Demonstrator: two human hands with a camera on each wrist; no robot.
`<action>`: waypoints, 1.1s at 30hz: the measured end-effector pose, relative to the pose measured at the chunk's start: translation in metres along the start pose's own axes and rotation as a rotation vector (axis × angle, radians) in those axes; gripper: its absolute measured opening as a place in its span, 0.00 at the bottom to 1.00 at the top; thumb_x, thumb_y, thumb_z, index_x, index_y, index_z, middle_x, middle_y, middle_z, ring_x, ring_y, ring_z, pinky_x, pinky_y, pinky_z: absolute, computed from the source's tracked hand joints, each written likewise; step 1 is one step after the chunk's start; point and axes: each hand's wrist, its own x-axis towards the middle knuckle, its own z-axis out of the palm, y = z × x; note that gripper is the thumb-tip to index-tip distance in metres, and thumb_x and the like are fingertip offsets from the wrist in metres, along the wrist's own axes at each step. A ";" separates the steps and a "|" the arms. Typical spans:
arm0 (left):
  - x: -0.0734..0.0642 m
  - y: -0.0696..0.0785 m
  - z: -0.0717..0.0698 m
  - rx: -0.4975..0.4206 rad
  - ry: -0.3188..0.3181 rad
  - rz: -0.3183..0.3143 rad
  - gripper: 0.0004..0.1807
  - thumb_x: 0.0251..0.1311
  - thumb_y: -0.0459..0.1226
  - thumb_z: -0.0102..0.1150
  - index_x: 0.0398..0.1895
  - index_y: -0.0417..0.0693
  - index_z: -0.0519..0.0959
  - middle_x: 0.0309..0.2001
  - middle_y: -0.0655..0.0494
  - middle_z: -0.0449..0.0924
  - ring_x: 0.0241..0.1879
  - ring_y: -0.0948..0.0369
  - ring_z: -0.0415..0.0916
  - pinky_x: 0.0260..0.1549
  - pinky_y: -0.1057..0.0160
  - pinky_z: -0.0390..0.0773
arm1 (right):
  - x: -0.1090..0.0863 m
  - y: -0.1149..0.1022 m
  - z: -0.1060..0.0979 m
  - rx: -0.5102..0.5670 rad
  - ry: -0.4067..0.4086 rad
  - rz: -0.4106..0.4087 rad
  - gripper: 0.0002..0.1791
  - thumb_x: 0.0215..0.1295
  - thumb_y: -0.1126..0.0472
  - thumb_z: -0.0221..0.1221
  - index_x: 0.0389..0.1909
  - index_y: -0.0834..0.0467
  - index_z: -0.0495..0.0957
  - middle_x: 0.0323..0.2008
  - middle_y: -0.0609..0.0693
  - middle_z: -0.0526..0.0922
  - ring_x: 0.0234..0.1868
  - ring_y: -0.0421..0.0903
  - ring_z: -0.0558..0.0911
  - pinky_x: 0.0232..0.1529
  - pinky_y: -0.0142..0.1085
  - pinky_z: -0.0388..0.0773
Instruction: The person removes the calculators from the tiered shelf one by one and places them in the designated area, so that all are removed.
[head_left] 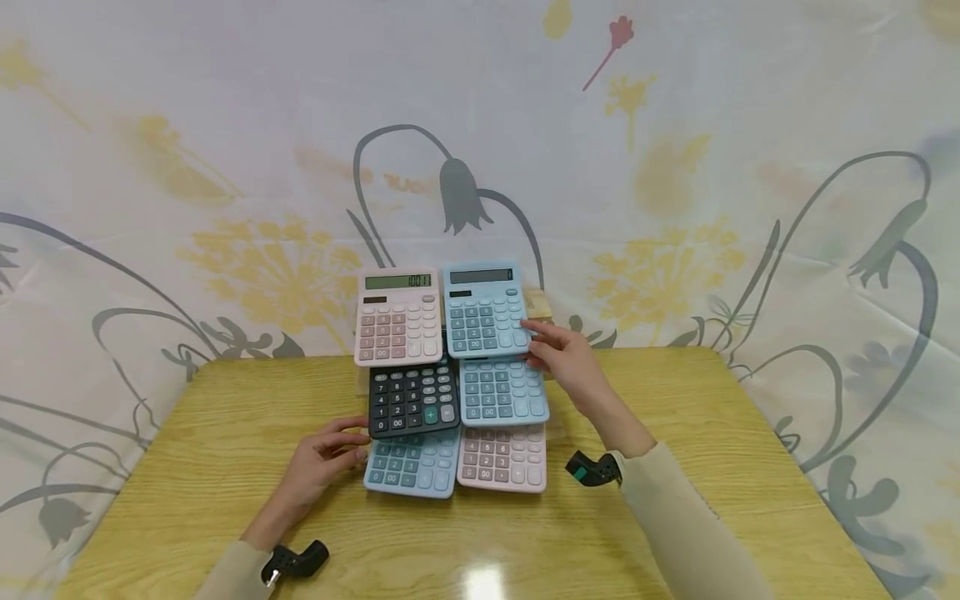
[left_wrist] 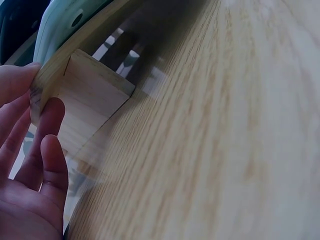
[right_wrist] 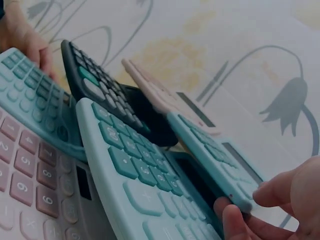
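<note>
Several calculators lean in overlapping rows, in two columns, on a wooden stand. My right hand pinches the right edge of the top right blue calculator, its thumb on the face and fingertips underneath in the right wrist view. Below that calculator lies another blue calculator, partly covered. My left hand holds the left side of the stand near its lower end, beside the lower left blue calculator. In the left wrist view its fingers reach under the board's edge.
A pink calculator showing digits is at top left, above a black calculator. Another pink calculator sits at bottom right. The stand is on a wood-grain table, with a flower-patterned cloth behind it.
</note>
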 end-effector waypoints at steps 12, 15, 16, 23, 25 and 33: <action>-0.001 0.001 0.001 0.007 0.016 -0.004 0.09 0.61 0.27 0.65 0.43 0.29 0.83 0.54 0.69 0.78 0.54 0.69 0.74 0.39 0.68 0.79 | 0.002 0.001 0.003 0.110 -0.009 0.045 0.23 0.75 0.69 0.50 0.69 0.60 0.69 0.65 0.61 0.67 0.49 0.42 0.79 0.50 0.31 0.78; -0.002 0.001 0.001 0.007 0.021 -0.007 0.09 0.61 0.27 0.65 0.43 0.29 0.83 0.54 0.69 0.78 0.53 0.68 0.74 0.38 0.68 0.79 | 0.003 0.001 0.004 0.159 -0.014 0.051 0.23 0.75 0.69 0.50 0.69 0.61 0.69 0.66 0.60 0.65 0.49 0.42 0.79 0.51 0.31 0.77; -0.002 0.001 0.001 0.006 0.022 -0.007 0.09 0.61 0.27 0.65 0.43 0.29 0.83 0.54 0.69 0.78 0.53 0.68 0.75 0.38 0.68 0.79 | 0.003 0.000 0.005 0.168 -0.014 0.053 0.23 0.75 0.70 0.50 0.69 0.61 0.69 0.66 0.59 0.65 0.50 0.42 0.79 0.51 0.31 0.77; -0.003 -0.001 0.001 0.008 0.027 -0.011 0.09 0.61 0.27 0.65 0.42 0.29 0.83 0.53 0.69 0.78 0.50 0.69 0.76 0.36 0.68 0.79 | 0.003 0.001 0.007 0.165 0.002 0.065 0.23 0.74 0.72 0.50 0.68 0.62 0.70 0.59 0.59 0.68 0.48 0.42 0.79 0.51 0.31 0.77; -0.003 -0.001 0.002 0.007 0.026 -0.013 0.09 0.61 0.27 0.65 0.42 0.28 0.83 0.53 0.69 0.78 0.49 0.68 0.76 0.36 0.68 0.80 | 0.003 0.001 0.007 0.169 0.009 0.068 0.23 0.74 0.72 0.50 0.68 0.62 0.70 0.57 0.58 0.68 0.48 0.43 0.78 0.51 0.31 0.77; 0.000 0.001 0.003 0.019 0.037 -0.017 0.09 0.60 0.28 0.66 0.42 0.30 0.84 0.53 0.67 0.78 0.49 0.68 0.77 0.36 0.67 0.80 | 0.002 0.000 0.008 0.240 0.029 0.061 0.23 0.73 0.74 0.49 0.68 0.65 0.69 0.48 0.56 0.67 0.44 0.42 0.78 0.51 0.32 0.78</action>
